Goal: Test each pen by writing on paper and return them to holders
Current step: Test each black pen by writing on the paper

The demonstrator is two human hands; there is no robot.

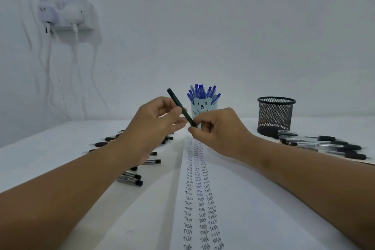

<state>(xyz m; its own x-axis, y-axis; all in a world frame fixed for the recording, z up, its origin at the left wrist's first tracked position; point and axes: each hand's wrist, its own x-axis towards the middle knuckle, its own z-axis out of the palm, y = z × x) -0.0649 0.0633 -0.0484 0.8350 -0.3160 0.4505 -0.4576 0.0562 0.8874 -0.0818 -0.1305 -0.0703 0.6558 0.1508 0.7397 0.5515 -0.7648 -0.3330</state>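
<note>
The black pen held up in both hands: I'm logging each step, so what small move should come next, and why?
Probably pull the cap end off. The left hand grips the black pen mid-barrel, the right hand pinches its lower end, and it is held above the paper, which is already filled with rows of "Test".

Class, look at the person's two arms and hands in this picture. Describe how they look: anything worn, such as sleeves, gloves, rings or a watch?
Both forearms are bare up to the frame's edge; no sleeve shows. The left hand and the right hand wear no gloves. No ring, watch, bracelet or marking can be seen on the parts in view. The nails look short and unpainted.
</note>
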